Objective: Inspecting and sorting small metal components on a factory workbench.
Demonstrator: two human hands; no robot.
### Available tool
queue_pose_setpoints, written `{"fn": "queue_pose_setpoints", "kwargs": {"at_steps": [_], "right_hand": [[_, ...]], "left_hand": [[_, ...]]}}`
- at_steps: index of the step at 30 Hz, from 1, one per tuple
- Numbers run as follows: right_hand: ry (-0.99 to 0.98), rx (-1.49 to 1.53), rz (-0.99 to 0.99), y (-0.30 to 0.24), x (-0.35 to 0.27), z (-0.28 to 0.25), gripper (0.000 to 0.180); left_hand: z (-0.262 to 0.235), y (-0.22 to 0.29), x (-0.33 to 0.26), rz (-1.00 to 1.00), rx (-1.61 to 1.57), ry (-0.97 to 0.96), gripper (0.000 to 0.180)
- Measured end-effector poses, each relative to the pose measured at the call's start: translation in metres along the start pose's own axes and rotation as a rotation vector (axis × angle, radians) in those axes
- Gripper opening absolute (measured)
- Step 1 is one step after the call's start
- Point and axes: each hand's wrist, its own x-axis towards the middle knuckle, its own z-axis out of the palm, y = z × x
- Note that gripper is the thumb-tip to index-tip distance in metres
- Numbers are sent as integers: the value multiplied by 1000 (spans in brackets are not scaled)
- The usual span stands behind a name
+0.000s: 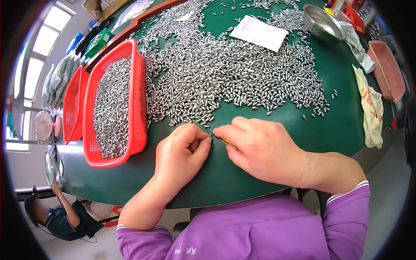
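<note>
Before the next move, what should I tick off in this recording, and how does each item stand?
1. Right hand gripping the yellow tool: ok, its fingers close around it.
2. Left hand holding a part: cannot tell, its fingertips hide what they pinch.
3. Filled red basket upright on the green table: ok.
4. Metal parts all inside baskets: not ok, many lie loose on the table.
5. White sheet clear of the loose parts: not ok, it lies among them.
</note>
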Motion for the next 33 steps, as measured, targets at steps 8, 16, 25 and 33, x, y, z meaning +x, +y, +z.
{"fn": "queue_pose_setpoints", "kwargs": {"at_steps": [8, 16, 25, 33], "right_hand": [[-11, 88, -8, 5, 3, 2, 17], [-109, 101, -8, 11, 12, -3, 20], [169, -50, 117, 26, 18, -17, 25], [251, -158, -138, 36, 31, -9, 20]], "left_hand": [[0, 0, 0, 10, -13, 5, 12], [-2, 5, 3, -15, 3, -53, 11], [-1, -2, 3, -35, -122, -17, 8], [-10, -11, 7, -257, -1121, -113, 5]]}}
